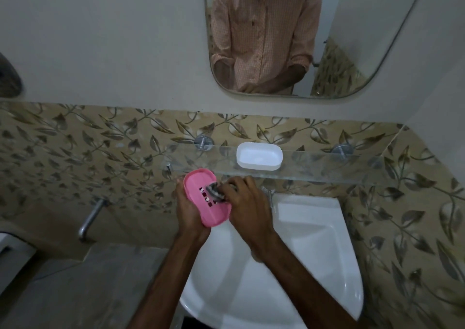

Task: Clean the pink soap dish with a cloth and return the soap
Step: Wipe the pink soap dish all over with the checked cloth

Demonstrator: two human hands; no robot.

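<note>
Person at a corner sink (302,240), both hands up over its back-left rim. The left hand (187,214) grips the pink soap dish (217,214) from below and from the left side, fingers wrapped under it, thumb edge along the near rim. The dish is tilted, hollow side facing up toward the person, drain slots showing in the middle. It is off the shelf, in the air, just below the glass shelf's front edge.

The right hand (247,202) has its fingers curled round a small grey patterned cloth (216,190) (bunched up, mostly hidden under the fingers). The cloth is pressed into the dish's hollow, right over the slots.

The glass shelf (327,168) sits on the leaf-pattern tile wall, held by 2 round metal brackets (203,142). 1 white oval tray (259,156) sits on the shelf, just above and to the right of the hands. What lies inside it is too pale to make out, so I cannot tell whether the soap is there.

A metal tap (91,218) sticks out of the tiles at lower left, well apart from the sink. The mirror (352,39) above reflects the person's checked shirt and forearms.
</note>
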